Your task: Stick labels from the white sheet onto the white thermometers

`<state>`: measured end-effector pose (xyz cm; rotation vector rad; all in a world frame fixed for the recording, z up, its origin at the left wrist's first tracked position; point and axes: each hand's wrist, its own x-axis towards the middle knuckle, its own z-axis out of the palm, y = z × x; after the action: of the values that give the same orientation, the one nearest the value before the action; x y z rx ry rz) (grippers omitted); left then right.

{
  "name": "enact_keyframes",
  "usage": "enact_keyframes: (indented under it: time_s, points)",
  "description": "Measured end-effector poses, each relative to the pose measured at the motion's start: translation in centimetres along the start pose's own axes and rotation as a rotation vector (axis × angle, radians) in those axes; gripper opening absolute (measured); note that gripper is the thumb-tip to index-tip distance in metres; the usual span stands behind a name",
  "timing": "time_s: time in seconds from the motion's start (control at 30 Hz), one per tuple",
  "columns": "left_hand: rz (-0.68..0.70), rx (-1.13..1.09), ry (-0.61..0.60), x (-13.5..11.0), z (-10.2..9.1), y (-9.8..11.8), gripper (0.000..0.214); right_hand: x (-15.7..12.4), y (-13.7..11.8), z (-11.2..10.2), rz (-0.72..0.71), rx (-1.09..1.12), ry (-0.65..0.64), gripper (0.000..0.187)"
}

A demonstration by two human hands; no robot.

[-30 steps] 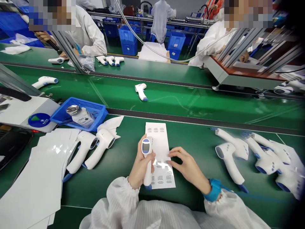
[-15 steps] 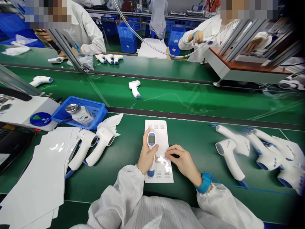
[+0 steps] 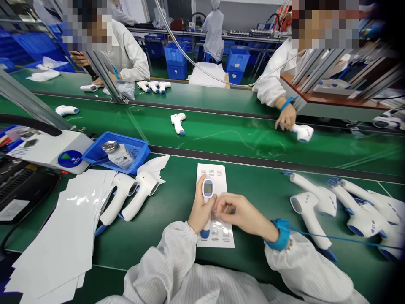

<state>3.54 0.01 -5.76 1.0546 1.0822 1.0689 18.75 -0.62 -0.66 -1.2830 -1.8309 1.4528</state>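
Observation:
My left hand point(image 3: 200, 210) is wrapped round a white infrared thermometer point(image 3: 207, 188) with a blue-rimmed display facing up. It is held over a white label sheet point(image 3: 215, 173) lying on the green table. My right hand point(image 3: 242, 214) has its fingertips pinched together right beside the thermometer's body; whatever sits between them is too small to make out. A blue wrist strap point(image 3: 281, 234) circles my right wrist.
Two thermometers point(image 3: 133, 196) lie left beside a pile of white sheets point(image 3: 60, 236) and a blue tray point(image 3: 95, 153) holding a bottle point(image 3: 118, 154). Several thermometers point(image 3: 341, 202) lie right. On the conveyor point(image 3: 221, 131) a co-worker's hand point(image 3: 285, 120) rests on a thermometer.
My right hand left the label sheet and came up to the thermometer, fingers pinched. Across the belt a co-worker's hand set a thermometer onto the conveyor.

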Motion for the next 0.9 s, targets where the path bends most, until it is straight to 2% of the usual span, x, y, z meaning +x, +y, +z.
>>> enact_keyframes:
  time_s: [0.1,0.17,0.27,0.4,0.5,0.73,0.9]
  points:
    - [-0.095,-0.04,-0.04,0.0,0.1,0.4,0.071,2.5,-0.1,-0.5,-0.054,-0.042,0.19,0.007]
    - [-0.154,-0.061,-0.054,-0.1,0.3,0.6,0.075,3.6,-0.1,-0.8,-0.09,-0.06,0.249,0.005]
    - [-0.149,-0.056,-0.043,-0.1,0.3,0.5,0.071,4.5,-0.1,-1.0,-0.107,-0.047,0.261,0.005]
    - [-0.011,-0.047,-0.027,0.2,0.1,-0.2,0.065,5.1,0.0,-0.8,-0.086,-0.011,0.27,0.005]
    - [0.038,-0.057,-0.05,0.3,0.0,-0.5,0.069,5.5,0.1,-0.5,-0.059,0.029,0.295,0.006]
    - [0.032,-0.038,-0.045,0.2,-0.1,-0.5,0.072,6.1,0.2,-0.6,-0.054,0.024,0.308,0.007]
    - [-0.097,-0.052,-0.087,0.0,-0.2,-0.1,0.073,6.3,-0.2,-0.9,-0.036,0.024,0.288,0.007]
